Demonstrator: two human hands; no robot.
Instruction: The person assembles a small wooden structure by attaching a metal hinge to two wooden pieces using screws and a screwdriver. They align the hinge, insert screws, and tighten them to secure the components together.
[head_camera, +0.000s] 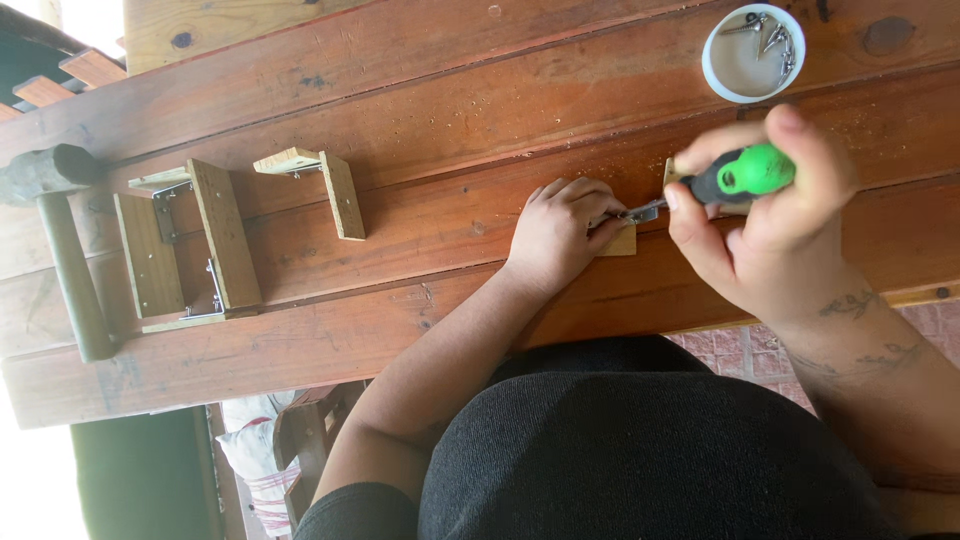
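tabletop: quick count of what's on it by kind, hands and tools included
hands: 2, left hand, right hand
screwdriver: 1
mallet: 1
white cup of screws: 1
wooden bracket pieces: 3, large, small, one under the hands
total: 8

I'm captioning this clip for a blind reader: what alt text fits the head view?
Seen from above, a right hand drives a green-handled screwdriver into a small wood piece steadied by the left hand on a reddish plank table. A white cup of screws, small wooden frames and a mallet lie nearby.
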